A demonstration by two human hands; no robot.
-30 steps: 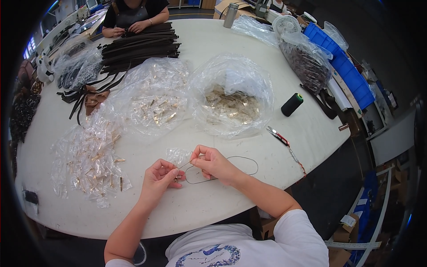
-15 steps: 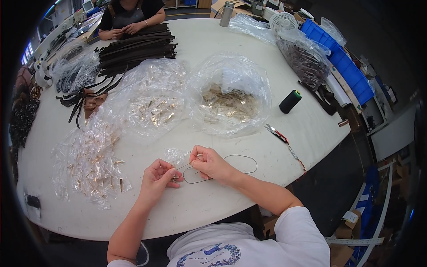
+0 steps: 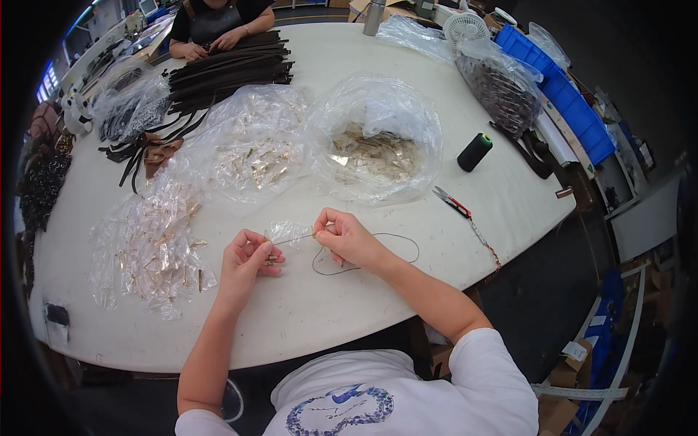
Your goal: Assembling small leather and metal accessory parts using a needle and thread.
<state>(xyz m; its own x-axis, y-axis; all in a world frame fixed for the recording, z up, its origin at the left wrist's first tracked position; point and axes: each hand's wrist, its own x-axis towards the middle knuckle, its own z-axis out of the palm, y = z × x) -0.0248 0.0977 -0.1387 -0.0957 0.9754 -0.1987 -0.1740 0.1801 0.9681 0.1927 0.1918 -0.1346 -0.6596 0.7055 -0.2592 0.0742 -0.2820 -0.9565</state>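
My left hand (image 3: 246, 260) pinches a small gold-coloured metal piece (image 3: 271, 259), partly hidden by the fingers, along with one part of a thin dark cord (image 3: 417, 253). Another part of the cord is pinched between thumb and fingertips of my right hand (image 3: 349, 237). Between the two hands it runs nearly straight, and the rest lies in a loose loop on the table under and beside my right hand. Just beyond the hands is a small crumpled clear plastic bag (image 3: 289, 229).
Clear bags with gold-coloured pieces (image 3: 156, 243) lie left; two larger filled bags (image 3: 254, 156) (image 3: 378, 156) stand ahead. On the right are a black thread spool (image 3: 475, 152) and red-handled snips (image 3: 454, 203). Across the table (image 3: 349, 58), a person's hands (image 3: 229, 40) are beside dark strips (image 3: 233, 73).
Both hands have moved a little farther from me and slightly apart, with a longer straight stretch of cord between them. The loop on the table has shifted. The whole view has tilted slightly.
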